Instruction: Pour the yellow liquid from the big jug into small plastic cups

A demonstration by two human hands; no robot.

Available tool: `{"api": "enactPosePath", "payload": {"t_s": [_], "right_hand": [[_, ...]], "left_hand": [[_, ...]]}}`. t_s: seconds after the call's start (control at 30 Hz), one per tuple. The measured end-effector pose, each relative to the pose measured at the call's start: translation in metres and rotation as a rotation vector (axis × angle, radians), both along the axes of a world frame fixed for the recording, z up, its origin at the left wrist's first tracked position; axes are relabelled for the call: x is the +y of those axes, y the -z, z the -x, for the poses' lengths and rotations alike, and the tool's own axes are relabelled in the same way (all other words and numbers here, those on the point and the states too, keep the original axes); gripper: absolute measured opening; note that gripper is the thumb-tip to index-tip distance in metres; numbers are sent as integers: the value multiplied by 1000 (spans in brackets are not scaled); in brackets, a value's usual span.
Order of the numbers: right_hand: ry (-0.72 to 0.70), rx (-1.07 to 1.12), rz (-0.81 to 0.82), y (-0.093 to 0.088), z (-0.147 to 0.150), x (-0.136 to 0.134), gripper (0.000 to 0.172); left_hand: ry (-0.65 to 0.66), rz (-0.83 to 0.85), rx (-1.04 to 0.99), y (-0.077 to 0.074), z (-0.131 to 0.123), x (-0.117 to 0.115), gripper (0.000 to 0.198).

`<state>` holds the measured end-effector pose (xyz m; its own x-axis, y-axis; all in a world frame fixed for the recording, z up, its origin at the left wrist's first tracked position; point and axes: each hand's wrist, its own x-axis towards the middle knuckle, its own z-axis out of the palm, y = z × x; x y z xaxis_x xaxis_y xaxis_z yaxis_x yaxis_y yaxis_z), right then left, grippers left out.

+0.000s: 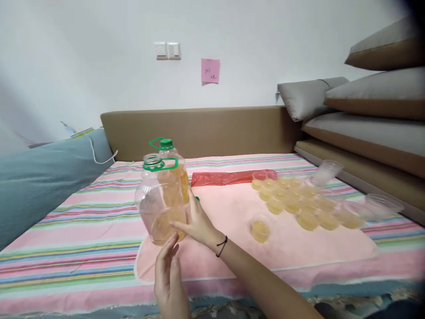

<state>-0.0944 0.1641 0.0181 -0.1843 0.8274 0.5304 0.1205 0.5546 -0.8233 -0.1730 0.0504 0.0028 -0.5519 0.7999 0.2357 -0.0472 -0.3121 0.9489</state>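
Note:
A clear plastic jug [162, 221] with a green handle, its mouth uncapped, stands in front of me with yellow liquid low inside. My right hand [195, 221], a dark cord on its wrist, grips the jug's right side, thumb in front and fingers toward the back. Below the jug's base, my left hand [169, 274] is held with fingers loosely bent and the thumb apart, holding nothing; whether a fingertip touches the jug I cannot tell. Behind stands a second jug [182, 173] with a green cap. One clear cup [260, 229] of yellow liquid sits to the right.
Several filled cups [294, 201] crowd the right of the pink mat [226, 252]. Stacked clear cups [327, 172] lie tilted beyond them, and more lie [383, 206] at the right. A red plastic bag [229, 178] lies behind the mat. Cushions [372, 128] pile at right.

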Motion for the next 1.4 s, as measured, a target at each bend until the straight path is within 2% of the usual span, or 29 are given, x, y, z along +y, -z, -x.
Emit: {"api": "enactPosePath", "payload": {"t_s": [0.13,0.23,0.33,0.43,0.5,0.57,0.63,0.67,0.77,0.87,0.97,1.13,1.4], "right_hand": [[123,-47,-62,-26,-64,-37,96],[281,-35,-144,-47,-134,-64,85],[503,-9,-219,-62,-212,-91,73],[694,45,-264,-62,-279,-115,64],[740,81,-243,-49,-307,-127,54],[701,83,-141,-27,-316,-134,39],[552,17,18,-2,-309,-137,22],[477,1,72,10,-302,-137,20],[365,4,104,40,-279,-135,30],[315,29,138,57,-265,-130,37],[320,68,185,64,-261,-127,37],[379,196,335,66,-267,-128,34],[484,425,492,63,-291,-134,39]], "left_hand": [[58,-1,80,5,0,-1,37],[107,8,114,10,-4,1,34],[195,26,160,14,-17,5,36],[360,45,233,17,-43,11,40],[476,39,283,18,-67,13,45],[564,28,322,19,-95,15,56],[580,31,336,22,-123,18,63],[570,36,338,23,-135,20,68],[539,23,383,31,-161,30,78],[512,17,471,39,-172,43,85],[481,18,545,41,-177,51,87],[429,3,560,37,-191,53,83],[518,-36,535,33,-244,61,87]]}}
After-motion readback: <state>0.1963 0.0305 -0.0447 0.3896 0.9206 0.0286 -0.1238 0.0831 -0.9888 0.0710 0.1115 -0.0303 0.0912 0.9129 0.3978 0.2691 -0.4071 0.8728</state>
